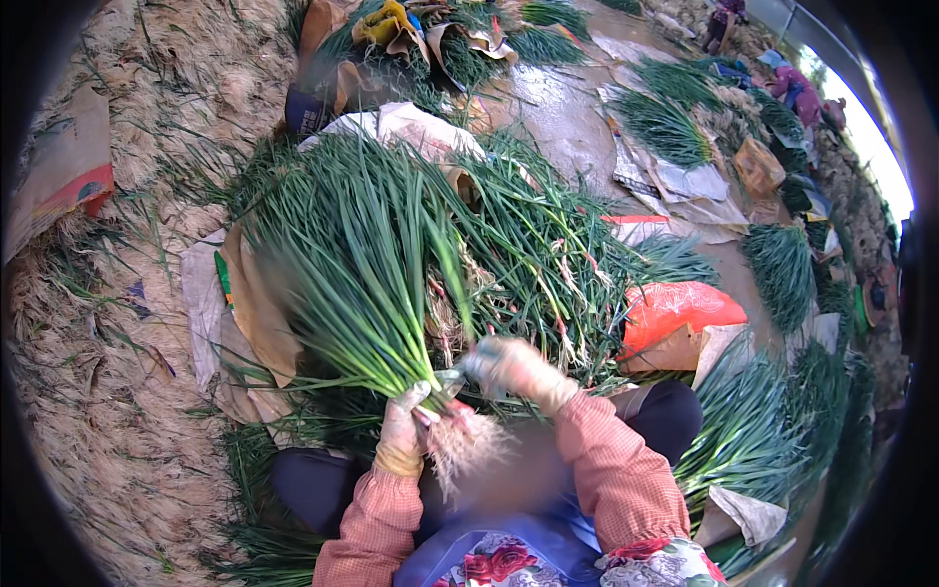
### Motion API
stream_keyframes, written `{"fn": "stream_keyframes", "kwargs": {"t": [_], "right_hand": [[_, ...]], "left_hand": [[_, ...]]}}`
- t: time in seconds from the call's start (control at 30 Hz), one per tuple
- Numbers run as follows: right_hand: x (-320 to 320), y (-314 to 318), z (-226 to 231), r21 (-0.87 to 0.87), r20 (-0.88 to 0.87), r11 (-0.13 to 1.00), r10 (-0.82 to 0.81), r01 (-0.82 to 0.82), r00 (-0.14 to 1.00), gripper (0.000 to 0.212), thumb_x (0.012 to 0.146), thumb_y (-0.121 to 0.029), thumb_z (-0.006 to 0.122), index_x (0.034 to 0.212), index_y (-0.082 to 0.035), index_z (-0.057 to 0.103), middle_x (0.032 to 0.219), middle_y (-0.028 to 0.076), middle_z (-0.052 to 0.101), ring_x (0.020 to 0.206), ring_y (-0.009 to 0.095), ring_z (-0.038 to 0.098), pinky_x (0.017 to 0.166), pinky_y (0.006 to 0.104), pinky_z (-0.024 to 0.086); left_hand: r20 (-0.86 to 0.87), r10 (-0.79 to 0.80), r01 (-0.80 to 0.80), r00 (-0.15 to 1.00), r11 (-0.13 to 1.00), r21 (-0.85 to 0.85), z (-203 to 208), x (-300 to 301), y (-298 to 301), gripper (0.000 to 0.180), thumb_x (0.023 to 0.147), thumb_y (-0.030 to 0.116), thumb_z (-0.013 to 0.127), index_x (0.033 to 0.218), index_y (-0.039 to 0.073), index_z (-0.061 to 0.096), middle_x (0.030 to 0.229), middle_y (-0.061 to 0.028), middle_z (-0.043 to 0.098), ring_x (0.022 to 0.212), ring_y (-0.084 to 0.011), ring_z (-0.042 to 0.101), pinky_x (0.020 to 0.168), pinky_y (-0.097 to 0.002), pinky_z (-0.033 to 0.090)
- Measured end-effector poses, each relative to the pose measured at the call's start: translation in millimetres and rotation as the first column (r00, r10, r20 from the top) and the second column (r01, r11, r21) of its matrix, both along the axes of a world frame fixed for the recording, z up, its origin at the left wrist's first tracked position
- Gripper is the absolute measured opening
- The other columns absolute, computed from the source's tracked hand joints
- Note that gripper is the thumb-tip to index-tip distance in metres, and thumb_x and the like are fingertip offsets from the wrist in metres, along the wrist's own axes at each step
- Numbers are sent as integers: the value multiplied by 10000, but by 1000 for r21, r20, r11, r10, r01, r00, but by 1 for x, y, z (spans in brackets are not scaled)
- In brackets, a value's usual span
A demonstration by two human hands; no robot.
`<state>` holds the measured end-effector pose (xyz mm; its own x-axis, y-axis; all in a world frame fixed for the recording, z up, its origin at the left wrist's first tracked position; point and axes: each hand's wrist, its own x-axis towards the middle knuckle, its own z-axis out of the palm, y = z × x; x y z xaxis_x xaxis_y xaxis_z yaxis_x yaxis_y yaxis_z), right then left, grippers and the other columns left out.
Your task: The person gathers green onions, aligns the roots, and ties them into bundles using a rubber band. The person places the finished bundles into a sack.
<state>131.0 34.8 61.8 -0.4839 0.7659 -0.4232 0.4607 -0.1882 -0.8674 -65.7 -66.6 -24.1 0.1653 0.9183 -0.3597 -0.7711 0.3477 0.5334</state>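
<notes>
My left hand (401, 430), in a pale glove, is closed round the base of a bunch of scallions (381, 284). Their long green leaves fan out away from me, and the reddish stem ends and whitish roots (462, 442) stick out near my lap. Just right of the bunch, my gloved right hand (520, 372) is smeared by motion. Its fingers cannot be made out clearly, nor whether anything is in them. Beyond it lies a loose heap of scallions (548, 245), with roots and stems pointing several ways.
Dry root litter (117, 391) covers the ground at left. A red plastic bag (680, 313) lies right of the heap. More scallion bundles (753, 430) lie along the right side, with sacking (699, 191) among them. People (792, 88) are at the far right.
</notes>
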Motion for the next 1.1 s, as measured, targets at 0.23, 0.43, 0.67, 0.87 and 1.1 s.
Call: {"fn": "stream_keyframes", "kwargs": {"t": [0.23,0.43,0.67,0.87,1.1], "right_hand": [[-14,1,-22,-422,-370,898,-295,124,881,499,873,-507,579,1044,-39,556,777,11,615,460,37,445,414,165,357],[-53,-3,-36,-534,-529,842,-406,79,745,250,891,-194,618,1056,-31,525,680,62,596,423,143,520,331,259,422],[-63,-14,-55,-869,-480,494,-856,33,191,180,929,-180,510,982,-36,605,580,-39,472,459,86,416,397,248,348],[-49,62,-34,-532,-557,715,-699,454,449,212,909,-232,549,1048,-84,608,536,-67,445,392,71,341,359,246,293],[-62,56,-73,317,384,948,-99,-31,918,526,794,-440,676,1120,-36,588,1007,225,641,939,349,617,862,387,469]], "left_hand": [[147,189,-182,971,982,-55,33,29,4,329,833,149,569,1072,-77,571,967,-185,649,890,-314,640,825,-463,527],[79,137,-135,987,990,-31,22,7,0,318,795,126,598,1045,-69,568,924,-174,646,870,-327,630,858,-470,508],[28,148,-147,989,988,-44,-3,4,-10,329,780,210,628,988,-44,612,944,-182,657,836,-275,648,764,-374,533],[148,118,-127,982,991,50,67,4,-22,311,786,248,671,934,16,527,857,-92,534,856,-247,568,755,-370,528],[167,210,-224,963,972,69,46,-2,-4,598,843,218,587,1333,-41,362,1276,-180,521,956,-270,603,720,-459,578]]}}
